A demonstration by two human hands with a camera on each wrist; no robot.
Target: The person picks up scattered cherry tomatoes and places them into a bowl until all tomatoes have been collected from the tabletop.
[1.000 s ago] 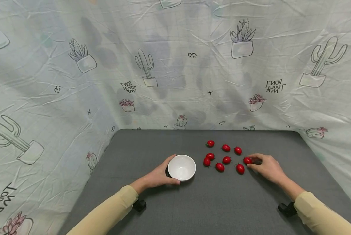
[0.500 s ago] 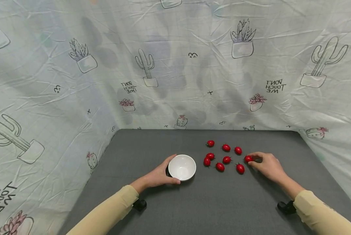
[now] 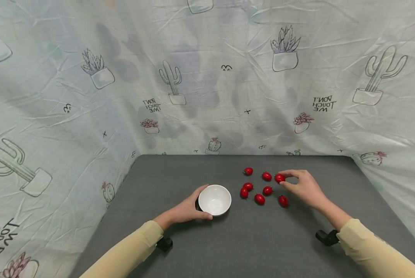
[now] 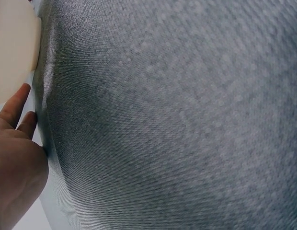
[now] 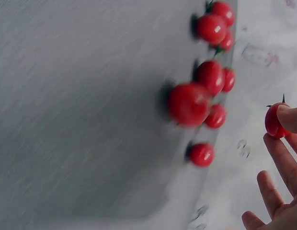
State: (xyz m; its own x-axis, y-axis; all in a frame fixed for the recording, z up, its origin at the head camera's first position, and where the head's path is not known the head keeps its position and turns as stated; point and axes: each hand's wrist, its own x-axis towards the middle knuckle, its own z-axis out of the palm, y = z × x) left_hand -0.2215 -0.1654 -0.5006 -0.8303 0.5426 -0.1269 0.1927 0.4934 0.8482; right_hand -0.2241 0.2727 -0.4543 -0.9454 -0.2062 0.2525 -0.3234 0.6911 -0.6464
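Note:
A small white bowl stands on the grey table, left of the tomatoes. My left hand holds it round its left side, thumb at the near rim and fingers at the far side. The bowl's pale wall fills the upper left corner of the left wrist view, just beyond the fingertips. Between thumb and forefinger my right hand pinches a red cherry tomato, raised off the table with its green stem showing. Several more cherry tomatoes lie loosely grouped between bowl and right hand.
The grey table reaches back to a hanging pale cloth printed with cacti and potted plants. The cloth also closes off the left and right sides. A black wrist mount sticks out from the right sleeve.
My right hand has lifted the pinched tomato and carried it left and slightly away, where it now covers another tomato in the head view. The left hand and bowl stay put.

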